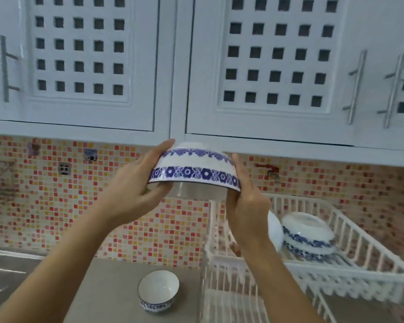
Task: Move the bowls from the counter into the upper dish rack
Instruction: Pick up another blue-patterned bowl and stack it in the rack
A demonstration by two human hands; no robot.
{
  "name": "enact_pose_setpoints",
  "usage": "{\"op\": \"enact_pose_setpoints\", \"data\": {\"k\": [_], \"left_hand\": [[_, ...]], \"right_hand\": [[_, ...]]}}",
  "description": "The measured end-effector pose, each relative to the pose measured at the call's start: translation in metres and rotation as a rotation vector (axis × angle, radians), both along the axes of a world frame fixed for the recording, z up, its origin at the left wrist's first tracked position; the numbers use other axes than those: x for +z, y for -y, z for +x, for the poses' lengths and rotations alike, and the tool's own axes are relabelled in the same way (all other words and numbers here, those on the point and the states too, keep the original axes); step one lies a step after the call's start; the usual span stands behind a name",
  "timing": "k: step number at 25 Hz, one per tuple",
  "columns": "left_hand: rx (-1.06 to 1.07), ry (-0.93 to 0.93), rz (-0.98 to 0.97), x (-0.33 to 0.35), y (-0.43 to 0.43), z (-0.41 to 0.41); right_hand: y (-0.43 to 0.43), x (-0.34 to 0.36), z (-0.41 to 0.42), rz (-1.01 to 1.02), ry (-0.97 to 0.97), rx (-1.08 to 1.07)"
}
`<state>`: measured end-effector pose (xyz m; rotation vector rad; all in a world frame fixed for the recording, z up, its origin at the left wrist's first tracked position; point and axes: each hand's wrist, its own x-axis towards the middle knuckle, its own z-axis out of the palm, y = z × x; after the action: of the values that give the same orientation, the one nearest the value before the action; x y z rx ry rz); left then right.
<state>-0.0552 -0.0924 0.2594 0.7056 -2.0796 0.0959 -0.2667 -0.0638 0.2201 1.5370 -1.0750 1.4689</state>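
Both hands hold a white bowl with blue flower bands (pixel 194 165) upside down in the air, just under the wall cabinets. My left hand (pixel 135 187) grips its left rim and my right hand (pixel 247 201) grips its right rim. Below and to the right stands the white upper dish rack (pixel 369 257). Two matching bowls (pixel 308 236) lie stacked upside down in it, beside a white dish (pixel 275 229) partly hidden by my right wrist. One small bowl (pixel 158 290) sits upright on the grey counter (pixel 107 290).
White cabinet doors with square holes (pixel 273 54) hang close above the held bowl. A steel sink (pixel 7 271) lies at the left. The mosaic-tiled wall (pixel 56 206) runs behind. The rack's lower tier (pixel 238 297) sits under the upper one.
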Motion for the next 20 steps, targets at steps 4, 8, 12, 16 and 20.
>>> {"op": "enact_pose_setpoints", "data": {"k": [4, 8, 12, 16, 20], "left_hand": [[-0.224, 0.127, 0.187, 0.003, -0.025, -0.063], [-0.431, 0.165, 0.316, 0.003, -0.042, -0.134], [-0.511, 0.166, 0.401, 0.015, -0.037, -0.201], [-0.500, 0.155, 0.381, 0.012, -0.023, -0.259], [-0.329, 0.286, 0.298, -0.011, -0.002, -0.308]], "right_hand": [[-0.030, 0.010, -0.083, -0.090, -0.090, -0.093], [-0.053, 0.011, -0.159, -0.154, -0.187, -0.125], [-0.062, 0.010, -0.221, -0.102, -0.163, -0.156], [-0.069, 0.010, -0.281, 0.250, -0.115, -0.122], [-0.080, 0.004, -0.314, 0.922, -0.148, -0.050]]}}
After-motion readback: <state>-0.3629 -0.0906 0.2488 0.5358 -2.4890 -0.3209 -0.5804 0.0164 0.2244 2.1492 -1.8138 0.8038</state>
